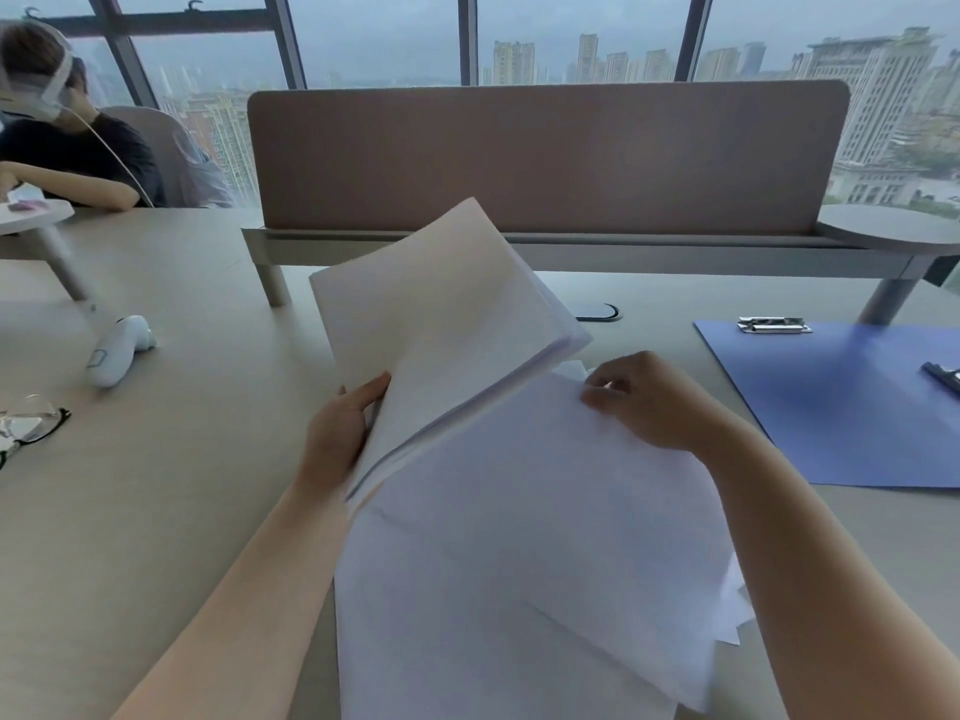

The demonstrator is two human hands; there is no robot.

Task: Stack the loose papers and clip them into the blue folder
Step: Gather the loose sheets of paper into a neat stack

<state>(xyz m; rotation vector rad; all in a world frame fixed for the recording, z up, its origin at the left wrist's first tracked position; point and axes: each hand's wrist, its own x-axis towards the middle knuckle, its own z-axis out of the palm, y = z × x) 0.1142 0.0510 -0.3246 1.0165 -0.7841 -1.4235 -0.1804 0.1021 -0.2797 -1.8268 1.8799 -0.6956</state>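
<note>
My left hand (340, 428) grips a bundle of white papers (441, 314) by its left edge and holds it tilted up off the desk. Several loose white sheets (519, 537) lie fanned out on the desk below it. My right hand (644, 402) pinches the far edge of the top loose sheet. The blue folder (841, 407) lies open and flat at the right, apart from both hands. It carries a metal clip (774, 325) at its far edge and a dark clip (943, 376) at its right side.
A brown divider panel (545, 158) on a raised shelf runs across the back. At the left lie a white handheld device (119, 350) and glasses (31, 426). A person (67, 142) sits at the far left.
</note>
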